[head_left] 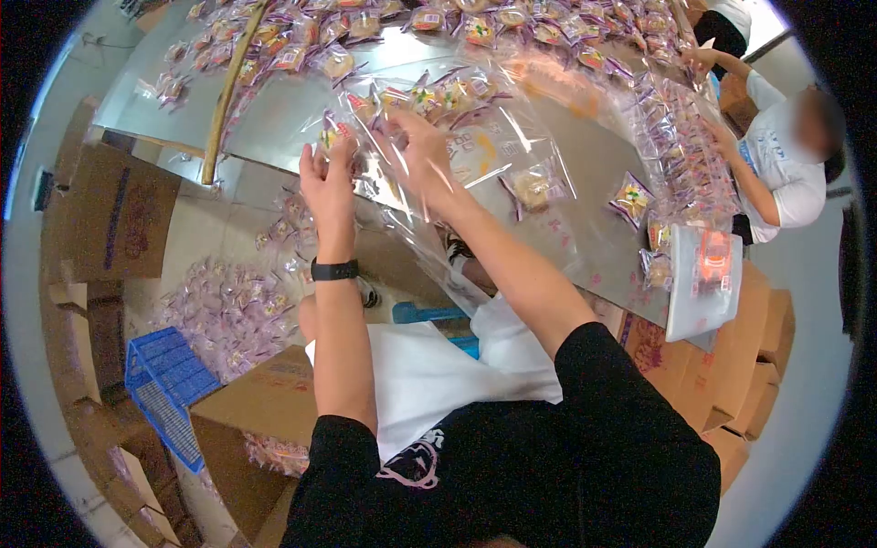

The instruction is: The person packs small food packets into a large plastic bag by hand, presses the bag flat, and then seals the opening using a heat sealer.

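nearest to you, a white cloth [425, 361] lies over your lap. to your left stand an open cardboard box [265, 388] and a blue crate [169, 374], and just beyond the crate, a heap of wrapped packets [228, 310] lies on the floor. before you, your left hand [331, 178], with a black band [334, 270] on its wrist, is half curled just beside a small packet [331, 131]; i cannot tell if it is gripping. your right hand [420, 157] has bent fingers and is behind shiny film, so its grip cannot be told either. this film belongs to a large clear bag [493, 142], which spreads over the metal tabletop [585, 242], with several packets [448, 96] showing at its far part. to the right, a single packet [630, 199] lies apart from the bag. farther, many packets [361, 26] cover the far side, and at right another person [790, 187] has hands near densely packed packets [681, 137].
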{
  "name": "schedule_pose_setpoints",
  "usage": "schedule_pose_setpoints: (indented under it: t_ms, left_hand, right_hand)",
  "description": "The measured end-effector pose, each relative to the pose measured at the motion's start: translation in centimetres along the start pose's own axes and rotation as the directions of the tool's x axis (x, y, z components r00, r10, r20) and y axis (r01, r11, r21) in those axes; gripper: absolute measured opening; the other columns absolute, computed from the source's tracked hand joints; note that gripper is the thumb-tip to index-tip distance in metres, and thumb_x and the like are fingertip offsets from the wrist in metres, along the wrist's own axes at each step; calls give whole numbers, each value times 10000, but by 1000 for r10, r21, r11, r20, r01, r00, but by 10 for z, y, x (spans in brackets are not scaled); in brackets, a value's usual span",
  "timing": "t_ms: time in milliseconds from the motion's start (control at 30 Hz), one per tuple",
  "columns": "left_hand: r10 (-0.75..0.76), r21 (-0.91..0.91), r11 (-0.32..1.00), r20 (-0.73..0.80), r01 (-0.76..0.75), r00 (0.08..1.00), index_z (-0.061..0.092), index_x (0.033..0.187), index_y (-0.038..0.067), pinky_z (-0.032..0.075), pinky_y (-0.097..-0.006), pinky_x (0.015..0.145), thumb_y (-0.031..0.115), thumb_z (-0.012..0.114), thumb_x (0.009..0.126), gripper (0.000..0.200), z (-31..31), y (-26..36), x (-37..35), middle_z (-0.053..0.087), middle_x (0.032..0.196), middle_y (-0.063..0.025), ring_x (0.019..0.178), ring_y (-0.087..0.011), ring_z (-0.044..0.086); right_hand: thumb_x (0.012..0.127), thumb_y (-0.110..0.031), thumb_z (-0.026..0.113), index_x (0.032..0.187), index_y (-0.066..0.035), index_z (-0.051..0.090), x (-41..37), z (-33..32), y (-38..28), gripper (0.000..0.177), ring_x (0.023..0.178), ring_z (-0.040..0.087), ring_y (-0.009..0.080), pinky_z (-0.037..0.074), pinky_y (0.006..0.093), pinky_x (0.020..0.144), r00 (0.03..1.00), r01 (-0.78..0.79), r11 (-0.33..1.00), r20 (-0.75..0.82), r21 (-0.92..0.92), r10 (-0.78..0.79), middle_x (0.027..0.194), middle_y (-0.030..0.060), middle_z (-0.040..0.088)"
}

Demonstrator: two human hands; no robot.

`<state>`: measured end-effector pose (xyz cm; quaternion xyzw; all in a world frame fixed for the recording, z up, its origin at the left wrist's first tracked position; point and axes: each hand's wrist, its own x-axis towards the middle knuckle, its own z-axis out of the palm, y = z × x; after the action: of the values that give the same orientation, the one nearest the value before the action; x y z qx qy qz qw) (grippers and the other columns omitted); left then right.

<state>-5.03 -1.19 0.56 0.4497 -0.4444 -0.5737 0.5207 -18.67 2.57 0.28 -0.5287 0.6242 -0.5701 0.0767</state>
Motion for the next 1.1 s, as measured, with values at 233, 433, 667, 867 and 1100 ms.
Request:
schedule_pose_setpoints:
  t_ms: [233, 433, 667, 867, 1100]
  left_hand:
    - [192, 387, 910, -81, -146, 978, 331, 1517, -101, 517, -316, 887, 327, 765, 914, 857, 1, -10, 8, 549, 1422, -248, 1100, -222, 616]
    - [21, 143, 989, 25, -24, 999, 361, 1497, -86, 576, -278, 684, 222, 757, 925, 761, -26, 4, 12, 543, 1425, -244, 1025, -201, 671]
    - [-18, 69, 997, 51, 14, 999, 438, 1460, -58, 606, -292, 618, 202, 743, 935, 661, -31, -6, 15, 568, 1374, -228, 953, -194, 688]
    - [-26, 97, 995, 60, 20, 998, 526, 1411, -10, 568, -290, 677, 237, 719, 970, 541, -25, 0, 9, 661, 1262, -116, 928, -175, 679]
    - [12, 118, 993, 35, -16, 999, 542, 1421, 5, 574, -287, 679, 255, 735, 961, 558, -24, 17, 9, 644, 1292, -97, 990, -159, 659]
  right_hand:
    - [887, -408, 730, 1097, -88, 710, 6, -18, 28, 383, 847, 719, 351, 549, 413, 724, 980, 91, 972, 193, -217, -48, 923, 182, 739]
    - [882, -377, 763, 884, -39, 735, -7, 1, 8, 340, 778, 716, 360, 548, 447, 702, 993, -96, 983, 57, -159, 106, 850, 178, 737]
    - [888, -457, 717, 1096, -104, 754, -10, -11, -3, 412, 778, 720, 328, 548, 435, 656, 970, 92, 937, 244, -336, -8, 860, 157, 731]
    - [915, -369, 701, 1455, -232, 552, -12, 7, -2, 577, 756, 694, 307, 538, 437, 639, 948, 227, 941, 280, -252, -153, 891, 125, 713]
    - [947, -297, 681, 1166, -130, 725, -10, 21, 12, 279, 780, 720, 360, 559, 447, 663, 964, 249, 968, 96, 18, -250, 809, 180, 710]
